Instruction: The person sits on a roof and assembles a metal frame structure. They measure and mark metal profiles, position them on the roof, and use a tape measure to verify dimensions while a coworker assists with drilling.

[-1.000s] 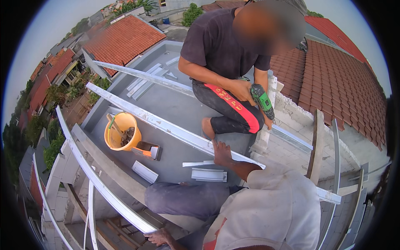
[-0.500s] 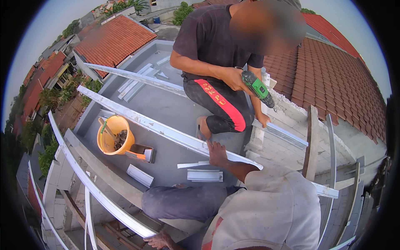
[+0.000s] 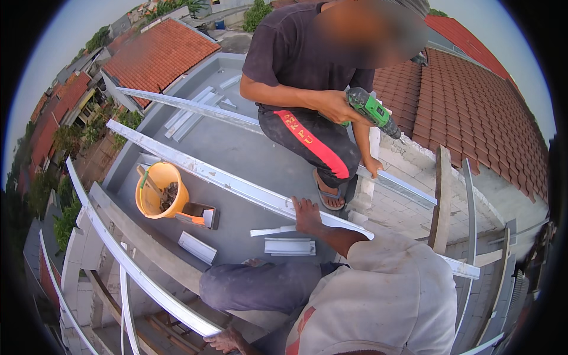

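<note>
My left hand (image 3: 222,341) is closed around the near part of a long, light metal channel (image 3: 131,260) that runs up to the far left. My right hand (image 3: 307,215) has its fingers hooked over a second, longer metal channel (image 3: 207,171), which crosses in front of me. Facing me, a co-worker crouches beyond that channel. One of their hands (image 3: 337,107) holds a green and black cordless drill (image 3: 374,112), its tip pointing down to the right. The co-worker's other hand (image 3: 373,167) grips a third metal channel (image 3: 402,186) at the right.
An orange bucket (image 3: 142,201) with tools inside stands on the grey slab, beside a small open box (image 3: 207,214). Short channel offcuts (image 3: 290,247) lie nearby. A wooden beam (image 3: 441,201) and a block wall (image 3: 408,154) are at the right. Openings between beams drop to lower levels.
The co-worker's drill has moved slightly right and up. Their sandalled foot shows more fully. My hands keep their places on the two channels.
</note>
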Demonstrator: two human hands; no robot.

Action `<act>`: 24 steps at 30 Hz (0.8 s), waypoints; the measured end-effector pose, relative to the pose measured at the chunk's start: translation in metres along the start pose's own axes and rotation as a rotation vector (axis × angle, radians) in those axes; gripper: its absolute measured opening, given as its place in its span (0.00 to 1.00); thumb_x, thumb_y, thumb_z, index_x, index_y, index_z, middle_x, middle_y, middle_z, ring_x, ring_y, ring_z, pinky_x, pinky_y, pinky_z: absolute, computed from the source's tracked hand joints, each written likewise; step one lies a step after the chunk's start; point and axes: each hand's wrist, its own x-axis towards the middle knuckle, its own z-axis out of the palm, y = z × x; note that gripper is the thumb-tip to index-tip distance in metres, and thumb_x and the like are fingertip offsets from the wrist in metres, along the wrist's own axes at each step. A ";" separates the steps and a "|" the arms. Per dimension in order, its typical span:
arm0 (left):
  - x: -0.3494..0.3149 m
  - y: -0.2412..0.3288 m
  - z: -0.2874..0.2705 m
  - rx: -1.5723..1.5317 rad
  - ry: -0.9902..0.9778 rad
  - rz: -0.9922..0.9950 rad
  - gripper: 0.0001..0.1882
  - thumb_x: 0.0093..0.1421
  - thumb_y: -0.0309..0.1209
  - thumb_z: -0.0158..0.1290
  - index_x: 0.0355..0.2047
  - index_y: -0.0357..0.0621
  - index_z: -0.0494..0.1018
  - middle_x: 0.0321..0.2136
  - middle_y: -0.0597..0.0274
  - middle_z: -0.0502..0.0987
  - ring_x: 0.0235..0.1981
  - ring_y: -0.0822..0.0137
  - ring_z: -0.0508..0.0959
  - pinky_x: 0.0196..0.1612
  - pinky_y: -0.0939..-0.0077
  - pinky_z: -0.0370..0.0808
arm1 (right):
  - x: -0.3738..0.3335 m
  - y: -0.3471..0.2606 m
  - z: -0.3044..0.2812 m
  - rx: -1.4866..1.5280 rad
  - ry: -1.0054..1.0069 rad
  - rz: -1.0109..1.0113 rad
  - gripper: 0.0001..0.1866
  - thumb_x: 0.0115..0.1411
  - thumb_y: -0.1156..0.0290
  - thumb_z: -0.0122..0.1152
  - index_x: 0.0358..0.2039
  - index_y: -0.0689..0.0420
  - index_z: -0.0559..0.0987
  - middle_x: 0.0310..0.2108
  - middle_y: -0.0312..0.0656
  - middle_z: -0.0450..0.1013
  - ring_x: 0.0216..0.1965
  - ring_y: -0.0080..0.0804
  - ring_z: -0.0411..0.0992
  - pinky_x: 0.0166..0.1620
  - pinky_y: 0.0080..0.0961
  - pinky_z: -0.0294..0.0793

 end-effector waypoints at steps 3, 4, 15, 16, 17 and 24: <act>-0.003 0.000 -0.012 0.002 -0.091 -0.064 0.77 0.29 0.69 0.70 0.74 0.38 0.52 0.54 0.48 0.71 0.49 0.48 0.76 0.44 0.46 0.75 | 0.003 -0.009 -0.004 0.001 -0.012 -0.005 0.53 0.51 0.68 0.67 0.76 0.55 0.54 0.56 0.50 0.66 0.59 0.45 0.67 0.56 0.49 0.67; -0.006 0.022 -0.061 -0.041 -0.200 -0.121 0.72 0.34 0.55 0.75 0.74 0.43 0.48 0.55 0.49 0.69 0.53 0.47 0.75 0.48 0.43 0.75 | 0.002 -0.005 -0.001 -0.008 -0.003 0.002 0.53 0.51 0.68 0.67 0.76 0.55 0.53 0.55 0.50 0.66 0.58 0.45 0.67 0.56 0.49 0.67; -0.011 0.043 -0.110 -0.036 -0.310 -0.117 0.53 0.55 0.32 0.64 0.75 0.43 0.44 0.53 0.47 0.68 0.54 0.45 0.75 0.50 0.41 0.76 | -0.001 0.002 0.002 0.066 0.023 -0.007 0.55 0.48 0.71 0.67 0.75 0.56 0.51 0.54 0.50 0.63 0.59 0.48 0.64 0.56 0.50 0.65; -0.010 0.044 -0.107 -0.038 -0.309 -0.110 0.53 0.56 0.32 0.64 0.75 0.43 0.44 0.53 0.47 0.68 0.54 0.45 0.75 0.50 0.41 0.76 | -0.002 0.005 0.004 0.050 0.049 -0.003 0.54 0.48 0.71 0.67 0.75 0.56 0.52 0.53 0.50 0.64 0.58 0.47 0.66 0.55 0.50 0.66; -0.010 0.045 -0.106 -0.041 -0.309 -0.102 0.53 0.56 0.33 0.64 0.75 0.43 0.44 0.53 0.47 0.68 0.54 0.45 0.75 0.50 0.40 0.76 | -0.003 0.008 0.006 0.032 0.076 0.001 0.53 0.48 0.71 0.68 0.74 0.56 0.54 0.53 0.49 0.65 0.57 0.47 0.67 0.54 0.50 0.67; -0.009 0.045 -0.101 -0.031 -0.294 -0.108 0.52 0.56 0.32 0.63 0.74 0.41 0.44 0.53 0.44 0.68 0.55 0.43 0.74 0.50 0.37 0.75 | -0.001 0.003 0.002 0.045 0.054 -0.018 0.53 0.48 0.69 0.70 0.74 0.55 0.55 0.52 0.48 0.66 0.56 0.45 0.67 0.53 0.48 0.68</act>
